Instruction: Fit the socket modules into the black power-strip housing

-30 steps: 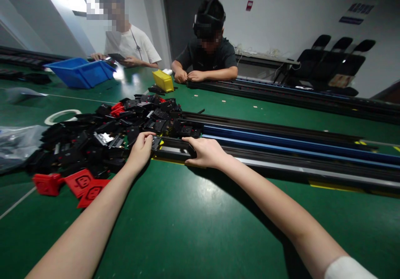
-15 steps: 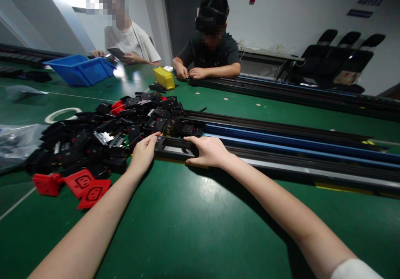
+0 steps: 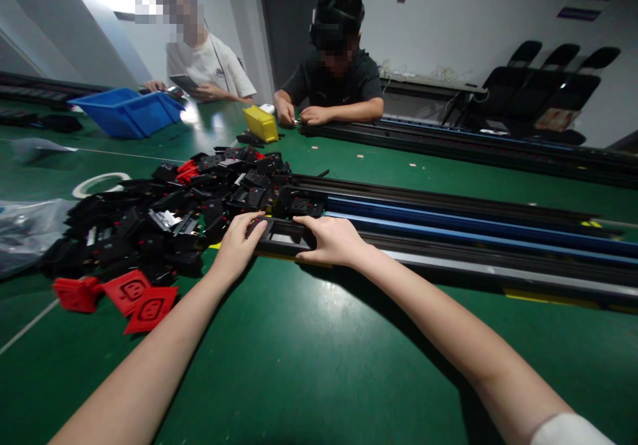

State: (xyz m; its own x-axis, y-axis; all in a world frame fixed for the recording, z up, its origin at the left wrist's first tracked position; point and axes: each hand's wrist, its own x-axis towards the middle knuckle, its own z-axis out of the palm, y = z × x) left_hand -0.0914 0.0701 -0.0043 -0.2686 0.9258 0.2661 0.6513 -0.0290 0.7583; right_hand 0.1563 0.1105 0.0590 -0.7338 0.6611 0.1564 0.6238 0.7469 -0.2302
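Head view, green counter (image 3: pixel 309 365): smooth and hard-looking, with a pale glare in front of the hands; it carries everything listed below.
Near rail (image 3: pixel 438 273): long, straight and dark, with a silver band; it lies across the counter, its left end between the 2 hands, with yellow strips showing along its front edge.
Blue rails (image 3: pixel 423 222): glossy ridged lengths, just behind the near rail and roughly parallel to it.
Heap of black modules (image 3: pixel 129 226): boxy, hard-edged, plastic-looking pieces tumbled together left of the rails, flecked with red and bright metal.
Blue bin (image 3: pixel 124 119): slant-sided plastic, beyond the heap.
Right hand (image 3: pixel 333 240): fingers spread in a wide C, gripping the near rail across its width.
Left hand (image 3: pixel 240 240): thumb and fingers drawn close at the rail's left end, touching a dark piece there; pinch or press, I cannot tell.
Red socket pieces (image 3: pixel 128 291): at least 3, flat-faced, 2 marked with black socket outlines, at the heap's front edge.
Black end piece (image 3: pixel 264 224): at the near rail's left end, partly hidden by the left fingers.
Progress at the rail end: judged part-done; a piece is in place or nearly so, yet bare grey channel shows between the hands, and the heap lies loose.
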